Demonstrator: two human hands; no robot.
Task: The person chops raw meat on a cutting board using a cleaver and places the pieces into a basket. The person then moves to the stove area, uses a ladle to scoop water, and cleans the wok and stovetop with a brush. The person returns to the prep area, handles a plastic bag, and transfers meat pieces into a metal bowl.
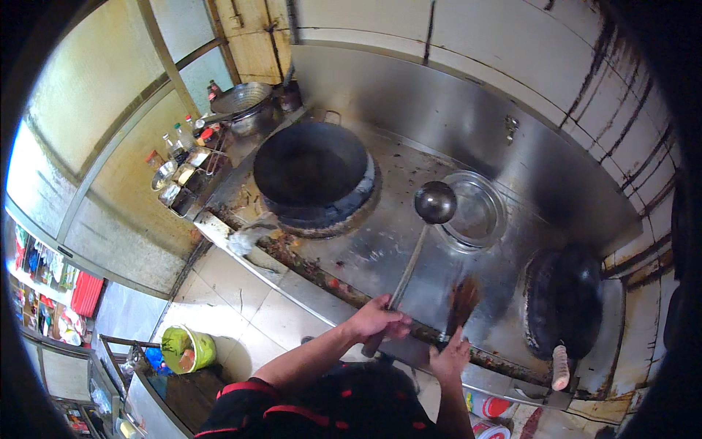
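My left hand (pixel 379 319) grips the handle of a long metal ladle (pixel 436 203), whose bowl is raised over the range top, in front of a round metal basin (pixel 487 211). My right hand (pixel 451 354) is closed on the handle of a wok brush (pixel 463 300) with brown bristles. The bristles point away from me, over the steel range top (pixel 362 241). A large black wok (pixel 310 164) sits on the left burner, and a second wok (pixel 565 302) with a wrapped handle sits at the right.
Bottles (pixel 184 137) and seasoning containers (pixel 186 174) stand at the left end, near a perforated metal strainer (pixel 241 97). Food scraps lie along the front gutter (pixel 329 282), with a greyish cloth (pixel 249 236) on its edge. A yellow-green bucket (pixel 189 349) stands on the floor.
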